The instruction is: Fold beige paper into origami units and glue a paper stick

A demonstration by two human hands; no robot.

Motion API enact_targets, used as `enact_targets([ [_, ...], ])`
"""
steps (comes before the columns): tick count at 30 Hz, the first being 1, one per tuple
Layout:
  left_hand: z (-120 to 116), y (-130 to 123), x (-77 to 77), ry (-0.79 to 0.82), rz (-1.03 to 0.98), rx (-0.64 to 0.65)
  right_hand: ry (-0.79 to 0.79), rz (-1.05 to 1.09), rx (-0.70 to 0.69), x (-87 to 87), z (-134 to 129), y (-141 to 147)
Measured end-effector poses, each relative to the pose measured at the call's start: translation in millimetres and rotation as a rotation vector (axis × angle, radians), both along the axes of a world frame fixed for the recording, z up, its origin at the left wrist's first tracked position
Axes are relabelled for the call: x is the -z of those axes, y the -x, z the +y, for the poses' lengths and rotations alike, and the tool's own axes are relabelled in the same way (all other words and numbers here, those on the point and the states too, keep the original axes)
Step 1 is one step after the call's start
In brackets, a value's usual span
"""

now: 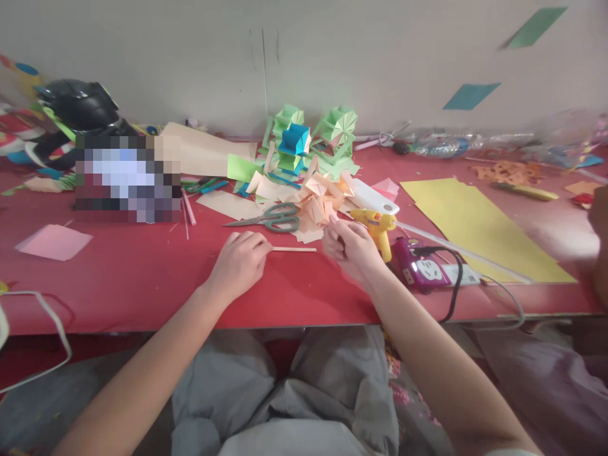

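Note:
My left hand (241, 261) rests on the red tabletop with its fingers curled and closed on one end of a thin pale paper strip (295, 249). The strip lies flat and points toward my right hand (354, 246), which is closed just above the table. Whatever its fingers may hold is hidden. Right behind the hands sit green-handled scissors (281, 218) and a pile of folded peach paper pieces (319, 202). A yellow glue gun (380, 227) lies close beside my right hand.
A purple power socket block (420, 266) with cables stands at the right, by yellow paper sheets (494, 234). Folded green paper shapes (338, 126) stand near the wall. Pink paper (54, 242) lies at the left. A utility knife (527, 192) is at the far right.

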State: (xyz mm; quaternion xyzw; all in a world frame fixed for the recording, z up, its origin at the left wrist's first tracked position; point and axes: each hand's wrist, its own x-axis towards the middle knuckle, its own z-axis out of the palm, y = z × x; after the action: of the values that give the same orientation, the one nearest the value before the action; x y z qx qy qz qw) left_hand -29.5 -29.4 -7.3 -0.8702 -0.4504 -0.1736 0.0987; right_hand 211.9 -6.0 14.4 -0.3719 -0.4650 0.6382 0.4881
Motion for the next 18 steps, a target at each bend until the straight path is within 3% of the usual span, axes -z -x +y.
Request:
enact_targets([
  [6,0.9,0.4,1.3,0.014,-0.023,-0.003,-0.005,-0.028,0.060,3.4,1.3,1.1],
  [18,2.0,0.0,0.8,0.034,-0.048,-0.012,0.078,0.069,-0.046,3.9,6.7,-5.2],
])
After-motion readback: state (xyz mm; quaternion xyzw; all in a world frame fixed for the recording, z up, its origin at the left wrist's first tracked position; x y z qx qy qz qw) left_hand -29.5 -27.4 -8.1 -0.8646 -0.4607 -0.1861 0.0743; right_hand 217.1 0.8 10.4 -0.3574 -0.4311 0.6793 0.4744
